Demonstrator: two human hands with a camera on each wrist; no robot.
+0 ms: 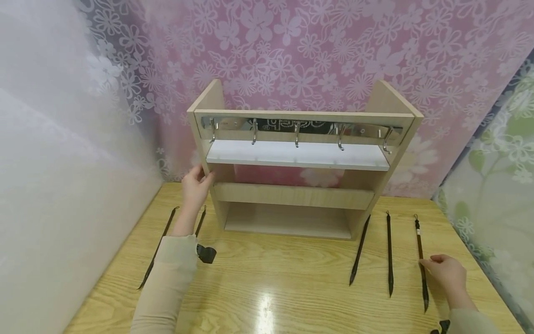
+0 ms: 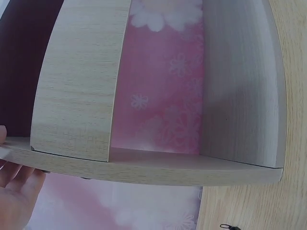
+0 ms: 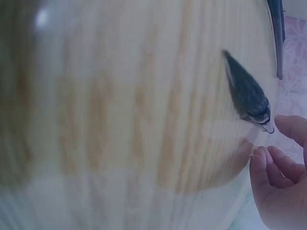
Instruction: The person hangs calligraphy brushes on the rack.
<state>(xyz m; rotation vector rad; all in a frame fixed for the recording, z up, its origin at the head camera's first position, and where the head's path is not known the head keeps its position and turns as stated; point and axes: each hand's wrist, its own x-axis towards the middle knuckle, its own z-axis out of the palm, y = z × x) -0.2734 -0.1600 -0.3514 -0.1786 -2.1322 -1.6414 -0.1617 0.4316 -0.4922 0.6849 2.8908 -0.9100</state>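
Standing at frame centre: one wooden rack (image 1: 294, 196), five hooks (image 1: 297, 134) counted. Five brushes (image 1: 390, 255) lie on the counter (image 1: 267, 266): two lower left, three lower right. Left hand (image 1: 195, 188) grips the rack's left edge. Right hand (image 1: 449, 273), lower right, shows thumb and fingertips apart at the rightmost brush (image 1: 420, 246); contact cannot be confirmed.

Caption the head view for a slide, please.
Left hand grips the shelf unit by its side; right hand is at the rightmost calligraphy brush on the table.
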